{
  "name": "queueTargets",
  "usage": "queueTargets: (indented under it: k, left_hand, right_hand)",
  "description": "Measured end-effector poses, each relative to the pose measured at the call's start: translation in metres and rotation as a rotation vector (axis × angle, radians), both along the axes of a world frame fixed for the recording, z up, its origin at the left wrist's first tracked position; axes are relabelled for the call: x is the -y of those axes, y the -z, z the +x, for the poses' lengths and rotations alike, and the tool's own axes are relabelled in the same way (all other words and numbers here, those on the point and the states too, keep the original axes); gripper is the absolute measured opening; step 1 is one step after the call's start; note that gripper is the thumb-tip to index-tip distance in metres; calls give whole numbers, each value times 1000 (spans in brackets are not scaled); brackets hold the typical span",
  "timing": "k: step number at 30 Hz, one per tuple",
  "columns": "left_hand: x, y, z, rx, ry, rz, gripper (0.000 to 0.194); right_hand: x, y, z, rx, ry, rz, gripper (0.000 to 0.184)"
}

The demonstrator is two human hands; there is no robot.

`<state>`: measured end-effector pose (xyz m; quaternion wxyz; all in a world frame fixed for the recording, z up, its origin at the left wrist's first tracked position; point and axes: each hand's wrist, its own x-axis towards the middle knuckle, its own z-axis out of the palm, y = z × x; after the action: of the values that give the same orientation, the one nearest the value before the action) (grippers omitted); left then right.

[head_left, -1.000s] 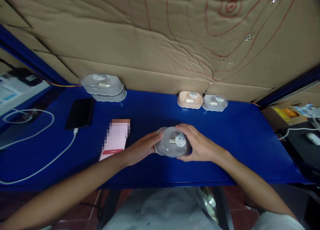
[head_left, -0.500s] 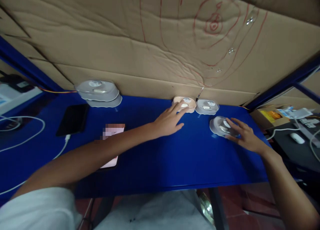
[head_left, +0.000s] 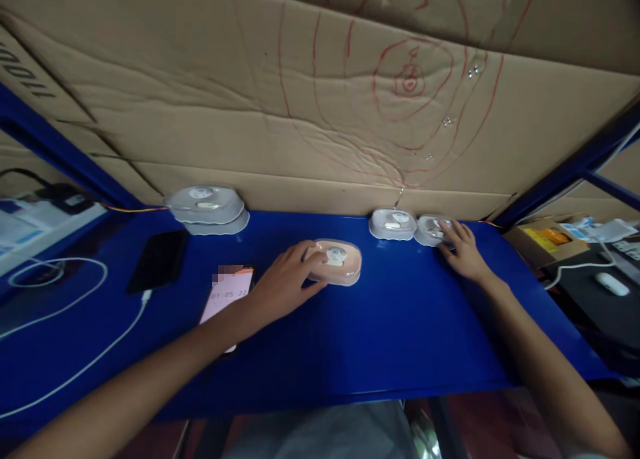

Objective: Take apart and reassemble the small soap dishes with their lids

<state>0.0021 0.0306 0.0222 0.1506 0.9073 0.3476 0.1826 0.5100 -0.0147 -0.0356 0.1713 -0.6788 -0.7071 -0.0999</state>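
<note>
My left hand [head_left: 294, 270] lies over the left end of a peach oval plastic box [head_left: 349, 267] with a clear lid and a round label. Its thumb is at the near side and the fingers reach over the lid. At the back right, my right hand [head_left: 463, 247] grips the right end of a grey box [head_left: 425, 231] of the same shape. Directly left of that one, a second grey box [head_left: 393, 227] stands close against it. All three rest on the blue table [head_left: 390, 326]. My fingers hide part of each held box.
Several grey boxes are stacked [head_left: 207, 209] at the back left. A lit phone [head_left: 227, 292] lies under my left forearm, beside a dark phone [head_left: 159, 260] on a white cable [head_left: 120, 342]. Cardboard [head_left: 200, 112] walls the back. A carton [head_left: 543, 242] and mouse [head_left: 613, 284] stand at right.
My left hand has brought the peach box from the back row toward me and leftward. My right hand has pushed its grey box back beside the other grey one. The view has shifted slightly.
</note>
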Motion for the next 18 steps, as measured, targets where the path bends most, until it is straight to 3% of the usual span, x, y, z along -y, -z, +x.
queueTargets:
  k: [6, 9, 11, 15, 18]
  left_hand:
    - [17, 8, -9, -33, 0, 94, 49]
    - [21, 10, -11, -4, 29, 86, 51]
    - [23, 11, -12, 18, 32, 76, 53]
    - [24, 11, -13, 51, 38, 53, 54]
    - [24, 10, -13, 59, 47, 43, 54]
  right_hand:
    - [-26, -8, -98, -265, -132, 5, 68]
    - [-42, -11, -131, -323, -194, 10, 77]
    - [-54, -13, -142, -415, -222, 44, 81]
    - [-80, -15, -145, -674, -161, 169, 68]
    - [-103, -15, -141, -805, -110, 179, 80]
